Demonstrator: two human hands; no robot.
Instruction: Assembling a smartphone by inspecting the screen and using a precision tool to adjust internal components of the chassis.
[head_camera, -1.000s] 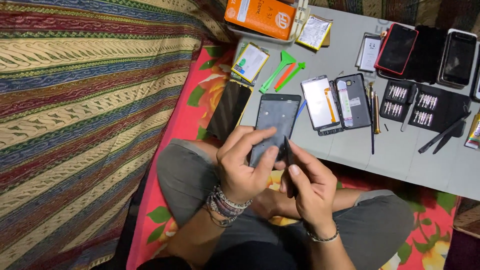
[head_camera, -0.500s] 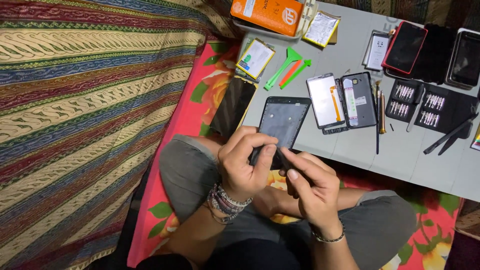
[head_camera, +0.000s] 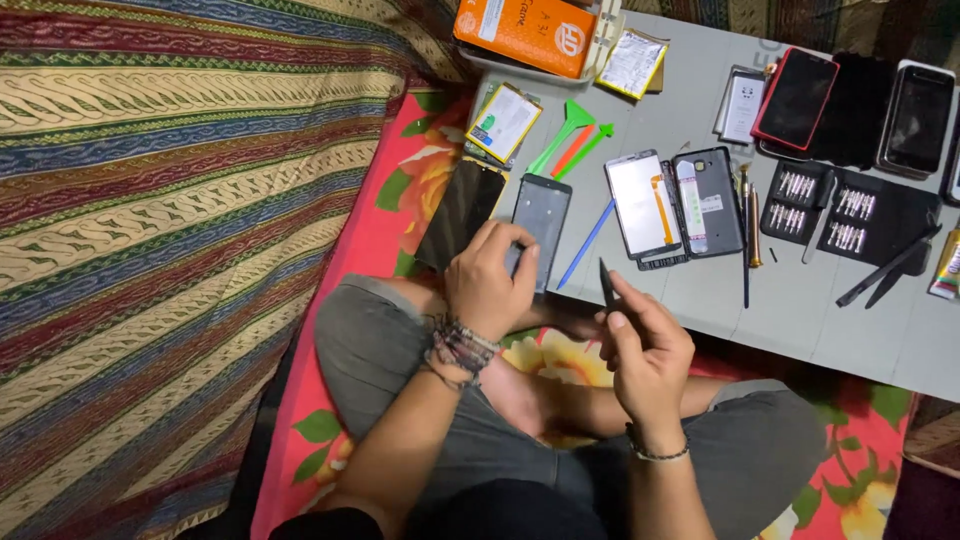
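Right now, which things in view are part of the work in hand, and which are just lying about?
In hand:
- left hand, its grip on the dark phone frame
- right hand, holding a thin dark pry tool

Lying about:
- blue stick
- green pry tools
- opened phone
- screwdriver bit set
- red phone
- orange box

The grey table (head_camera: 800, 320) is the landmark; left of it hangs a cloth (head_camera: 180, 200) striped in gold, maroon, blue and green; under its near edge lies a red mat (head_camera: 400, 215) with yellow flowers; on its far edge sit an orange box (head_camera: 525, 30), green pry tools (head_camera: 565, 130) and a red phone (head_camera: 797, 97).
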